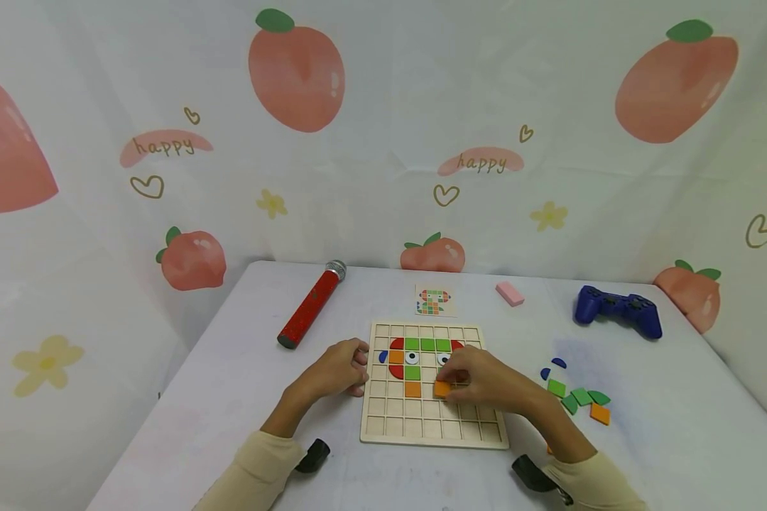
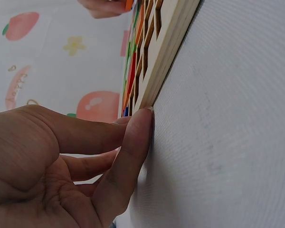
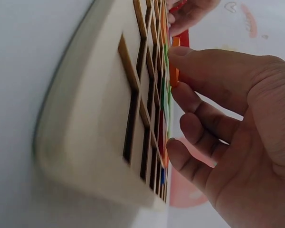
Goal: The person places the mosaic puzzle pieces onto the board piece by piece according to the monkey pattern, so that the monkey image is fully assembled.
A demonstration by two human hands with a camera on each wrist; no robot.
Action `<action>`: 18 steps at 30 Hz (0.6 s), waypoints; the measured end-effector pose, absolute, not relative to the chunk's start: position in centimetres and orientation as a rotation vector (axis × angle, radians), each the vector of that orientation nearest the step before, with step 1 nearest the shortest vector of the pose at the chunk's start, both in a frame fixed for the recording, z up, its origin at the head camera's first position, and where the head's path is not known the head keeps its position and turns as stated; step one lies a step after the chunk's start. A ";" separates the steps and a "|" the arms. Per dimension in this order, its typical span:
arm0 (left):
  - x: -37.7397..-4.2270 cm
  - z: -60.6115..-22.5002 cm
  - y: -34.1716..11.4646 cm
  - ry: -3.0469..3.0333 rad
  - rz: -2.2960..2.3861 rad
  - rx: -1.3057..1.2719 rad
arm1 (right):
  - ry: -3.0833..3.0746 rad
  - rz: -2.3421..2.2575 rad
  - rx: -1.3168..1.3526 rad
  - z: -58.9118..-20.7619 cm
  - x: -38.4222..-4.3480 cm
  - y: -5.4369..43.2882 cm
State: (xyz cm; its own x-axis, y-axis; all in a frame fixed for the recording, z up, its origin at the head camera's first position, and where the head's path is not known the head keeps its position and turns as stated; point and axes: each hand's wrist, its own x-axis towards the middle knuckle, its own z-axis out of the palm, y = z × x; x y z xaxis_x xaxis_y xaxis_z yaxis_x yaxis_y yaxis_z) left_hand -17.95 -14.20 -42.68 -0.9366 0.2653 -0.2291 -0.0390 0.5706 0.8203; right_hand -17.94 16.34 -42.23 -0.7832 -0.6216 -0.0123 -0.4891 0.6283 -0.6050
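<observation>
A wooden grid board lies flat on the table, with coloured pieces forming part of a picture in its upper cells. My right hand pinches an orange square tile between thumb and index finger, low over the middle of the board. Its other fingers curl loosely beside the grid in the right wrist view. At the board's left edge, my left hand rests its fingertips against the wood, fingers bent loosely. Two round eye pieces, one being the left eye piece, sit among green, red, orange and blue pieces.
Behind the board lies a pattern card. Loose pieces, including a green square and an orange square, are scattered right. A red microphone, pink eraser and blue game controller lie farther back.
</observation>
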 end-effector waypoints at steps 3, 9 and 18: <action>-17.9 -42.6 -14.2 2.475 1.310 0.186 | 2.619 -0.884 -0.879 -42.3 -18.0 15.7; -17.9 -42.5 -14.2 2.472 1.315 0.195 | 2.608 -0.879 -0.852 -42.4 -18.1 14.9; -18.1 -42.7 -14.2 2.474 1.305 0.199 | 2.610 -0.861 -0.896 -42.4 -18.1 14.6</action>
State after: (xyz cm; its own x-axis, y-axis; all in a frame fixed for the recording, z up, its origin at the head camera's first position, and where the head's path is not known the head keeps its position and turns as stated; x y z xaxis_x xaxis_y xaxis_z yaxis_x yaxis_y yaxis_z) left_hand -18.13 -14.24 -42.72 -0.9338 0.2759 -0.2277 -0.0321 0.5694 0.8214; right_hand -18.13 14.61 -42.35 -0.7792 -0.6253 -0.0427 -0.4772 0.6361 -0.6064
